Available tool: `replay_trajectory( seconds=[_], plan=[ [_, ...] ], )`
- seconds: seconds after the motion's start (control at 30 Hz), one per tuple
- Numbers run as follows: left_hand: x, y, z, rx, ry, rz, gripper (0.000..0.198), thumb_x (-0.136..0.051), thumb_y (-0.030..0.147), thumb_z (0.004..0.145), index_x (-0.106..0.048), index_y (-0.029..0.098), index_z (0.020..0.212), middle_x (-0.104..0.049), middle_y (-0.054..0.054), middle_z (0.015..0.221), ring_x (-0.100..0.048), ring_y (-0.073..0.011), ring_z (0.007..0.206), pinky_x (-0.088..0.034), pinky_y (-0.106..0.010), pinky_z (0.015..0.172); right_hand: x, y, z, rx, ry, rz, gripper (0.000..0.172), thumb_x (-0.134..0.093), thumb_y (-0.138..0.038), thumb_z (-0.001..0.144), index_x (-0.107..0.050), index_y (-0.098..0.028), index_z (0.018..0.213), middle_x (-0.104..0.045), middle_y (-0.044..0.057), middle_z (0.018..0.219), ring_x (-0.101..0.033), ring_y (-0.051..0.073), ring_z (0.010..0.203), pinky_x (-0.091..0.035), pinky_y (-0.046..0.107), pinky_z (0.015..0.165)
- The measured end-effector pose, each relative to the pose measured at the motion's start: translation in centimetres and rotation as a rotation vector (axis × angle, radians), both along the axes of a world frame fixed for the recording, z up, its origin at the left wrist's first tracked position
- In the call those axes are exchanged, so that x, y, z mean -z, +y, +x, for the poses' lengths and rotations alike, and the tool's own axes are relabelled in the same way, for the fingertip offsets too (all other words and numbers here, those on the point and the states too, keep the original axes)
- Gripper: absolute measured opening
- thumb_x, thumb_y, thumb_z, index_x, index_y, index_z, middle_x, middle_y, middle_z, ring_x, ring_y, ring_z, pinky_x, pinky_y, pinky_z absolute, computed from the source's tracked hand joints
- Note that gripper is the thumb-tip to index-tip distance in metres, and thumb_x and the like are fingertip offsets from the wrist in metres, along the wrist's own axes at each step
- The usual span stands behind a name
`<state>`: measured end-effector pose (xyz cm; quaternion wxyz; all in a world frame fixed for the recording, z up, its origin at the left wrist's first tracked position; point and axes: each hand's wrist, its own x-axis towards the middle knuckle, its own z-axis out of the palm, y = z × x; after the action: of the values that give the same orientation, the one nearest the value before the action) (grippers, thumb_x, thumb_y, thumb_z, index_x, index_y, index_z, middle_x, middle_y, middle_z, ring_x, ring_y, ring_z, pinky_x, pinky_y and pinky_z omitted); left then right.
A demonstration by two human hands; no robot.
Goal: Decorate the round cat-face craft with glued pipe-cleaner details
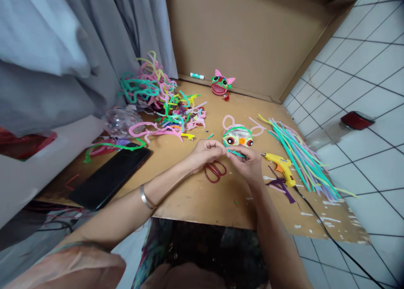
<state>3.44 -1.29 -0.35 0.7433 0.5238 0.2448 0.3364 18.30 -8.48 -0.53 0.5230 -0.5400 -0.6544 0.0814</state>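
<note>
My left hand [205, 155] and my right hand [250, 162] meet over the table, fingertips pinched on a short teal pipe cleaner [236, 154]. Just beyond them sits a round craft face [237, 134] with big eyes, an orange nose and a green band across its top. Pink pipe cleaner loops [258, 131] lie around its upper side. Below my left hand are the dark red handles of scissors [216, 177]; their blades are hidden. A yellow glue gun [285, 168] rests right of my right hand, its nozzle close to that hand.
A bundle of pipe cleaners [303, 160] lies at the right. Tangled pipe cleaners [158, 87] heap at the back left, near a black phone [110, 177]. Against the cardboard [246, 36] stand a finished-looking animal face [220, 84] and a glue stick [197, 76]. A black cord [328, 234] crosses the right edge.
</note>
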Motion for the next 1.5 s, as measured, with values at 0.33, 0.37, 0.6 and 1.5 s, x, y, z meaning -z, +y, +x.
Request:
replay_trajectory(
  seconds=[0.33, 0.37, 0.6, 1.5],
  plan=[
    [0.3, 0.3, 0.0, 0.058, -0.004, -0.070, 0.023, -0.076, 0.031, 0.056, -0.062, 0.013, 0.057, -0.034, 0.008, 0.041, -0.020, -0.0012, 0.039, -0.009, -0.021, 0.043, -0.3, 0.0, 0.5, -0.078, -0.113, -0.042, 0.019, -0.057, -0.025, 0.085, -0.072, -0.019, 0.095, -0.071, 0.002, 0.078, -0.063, 0.013, 0.067, -0.049, 0.026, 0.062],
    [0.3, 0.1, 0.1, 0.036, -0.022, -0.083, 0.024, -0.076, 0.031, 0.056, -0.061, 0.013, 0.057, -0.034, 0.009, 0.041, -0.020, -0.0011, 0.039, -0.009, -0.021, 0.043, -0.3, 0.0, 0.5, -0.037, -0.103, -0.042, 0.020, -0.057, -0.024, 0.085, -0.071, -0.019, 0.098, -0.071, 0.003, 0.080, -0.063, 0.013, 0.067, -0.049, 0.025, 0.061],
    [0.4, -0.3, 0.6, -0.152, -0.051, -0.095, 0.020, -0.072, 0.027, 0.057, -0.057, 0.014, 0.055, -0.038, 0.008, 0.043, -0.024, -0.0014, 0.040, -0.013, -0.020, 0.044, 0.6, -0.2, -0.6, 0.115, -0.182, 0.033, 0.014, -0.052, -0.023, 0.087, -0.063, -0.021, 0.078, -0.066, 0.000, 0.071, -0.060, 0.013, 0.064, -0.048, 0.024, 0.060],
    [3.0, -1.0, 1.4, -0.280, -0.051, -0.039, 0.024, -0.073, 0.034, 0.065, -0.060, 0.015, 0.058, -0.053, 0.002, 0.051, -0.043, -0.0065, 0.046, -0.032, -0.020, 0.049, 2.5, -0.1, -1.4, 0.232, -0.326, 0.055, 0.017, -0.054, -0.030, 0.091, -0.067, -0.021, 0.084, -0.069, 0.003, 0.078, -0.063, 0.015, 0.069, -0.048, 0.026, 0.064]
  ],
)
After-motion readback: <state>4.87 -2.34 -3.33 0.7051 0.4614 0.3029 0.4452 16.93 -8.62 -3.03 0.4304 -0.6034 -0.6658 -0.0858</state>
